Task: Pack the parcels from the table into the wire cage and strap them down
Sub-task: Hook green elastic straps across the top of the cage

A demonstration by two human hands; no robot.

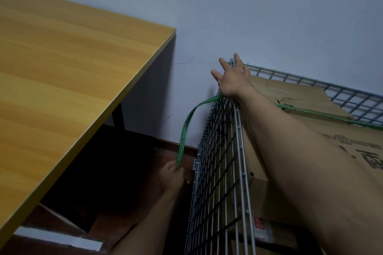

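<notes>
The step is strapping: cardboard parcels (300,97) sit in the wire cage (213,172) under the green strap (186,126). The left hand (171,178) has its grip closed on the strap end, low outside; the right hand (232,80), fingers spread, rests on the cage corner. Next, probably, pull it tight and hook it.

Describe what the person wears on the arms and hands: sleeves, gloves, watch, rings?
The left hand and the right hand wear no gloves. No sleeve is in view on either arm, up to the edge of the picture, and no watch or bracelet shows at either wrist. Whether a ring is worn is too small to tell.
</notes>
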